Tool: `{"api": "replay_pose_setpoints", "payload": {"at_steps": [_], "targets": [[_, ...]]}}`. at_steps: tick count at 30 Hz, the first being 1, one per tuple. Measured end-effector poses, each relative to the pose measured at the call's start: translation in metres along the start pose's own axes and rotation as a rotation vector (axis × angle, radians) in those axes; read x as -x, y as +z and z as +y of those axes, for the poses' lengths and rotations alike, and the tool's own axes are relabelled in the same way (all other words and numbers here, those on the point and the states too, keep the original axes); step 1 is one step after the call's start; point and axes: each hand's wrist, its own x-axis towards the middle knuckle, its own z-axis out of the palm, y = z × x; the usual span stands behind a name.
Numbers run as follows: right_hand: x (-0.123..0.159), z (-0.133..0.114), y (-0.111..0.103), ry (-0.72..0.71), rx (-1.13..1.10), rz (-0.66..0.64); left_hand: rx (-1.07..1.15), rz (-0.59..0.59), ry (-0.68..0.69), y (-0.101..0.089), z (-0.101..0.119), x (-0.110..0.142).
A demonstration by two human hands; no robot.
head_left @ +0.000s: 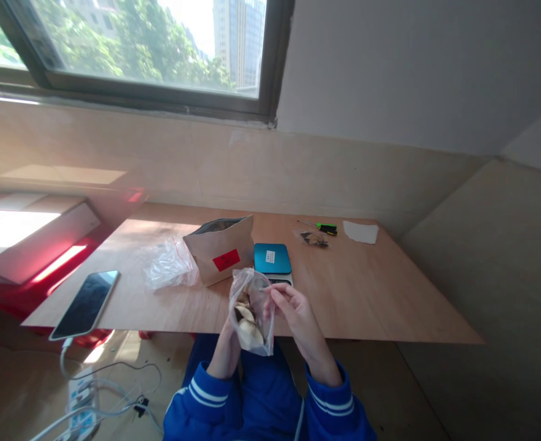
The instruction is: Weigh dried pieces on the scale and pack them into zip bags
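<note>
Both my hands hold a clear plastic zip bag (pixel 251 312) up just past the near edge of a plywood board (pixel 357 294). Pale, irregular pieces (pixel 246 323) fill its lower part. My left hand (pixel 227 349) grips the bag's lower left side, partly hidden behind it. My right hand (pixel 293 315) pinches its upper right edge between the fingertips. Just beyond the bag stands a digital scale with a teal top (pixel 273 258), its front partly hidden. To the left of the scale stands a kraft paper pouch (pixel 220 254) with a red label.
A crumpled clear bag (pixel 169 264) and a phone (pixel 84 304) lie on the board's left side. Farther back are a small bag of dark pieces (pixel 311 239), a green-handled screwdriver (pixel 326 229) and white paper (pixel 360 231). A power strip (pixel 82 398) and cables lie on the floor.
</note>
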Motion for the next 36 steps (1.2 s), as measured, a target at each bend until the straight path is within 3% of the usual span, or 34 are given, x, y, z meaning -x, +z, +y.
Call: {"api": "replay_pose_setpoints", "payload": {"at_steps": [3,5,10,16,23,28,32,36], "targets": [[-0.001,0.006,-0.002,-0.101,0.076,0.216,0.178,-0.101,-0.225,-0.006,0.001,0.005],[0.001,0.005,-0.002,-0.212,0.123,0.311,0.264,-0.081,-0.277,-0.010,-0.002,0.004],[0.007,0.002,0.004,-0.202,0.280,-0.017,0.227,-0.026,-0.151,-0.014,-0.015,0.000],[0.005,0.013,0.008,-0.149,0.427,-0.128,0.150,-0.075,-0.093,-0.015,-0.008,0.002],[0.004,0.015,-0.009,-0.156,0.444,-0.473,0.094,-0.167,-0.107,-0.020,-0.001,0.000],[0.001,0.019,-0.005,-0.127,0.319,-0.436,0.045,-0.191,-0.075,-0.023,0.004,-0.001],[-0.003,0.020,0.003,-0.109,0.362,-0.336,0.059,-0.112,-0.113,-0.025,-0.001,-0.003],[-0.007,0.021,0.010,-0.133,0.425,-0.339,0.059,-0.063,-0.128,-0.028,-0.011,-0.004]]}}
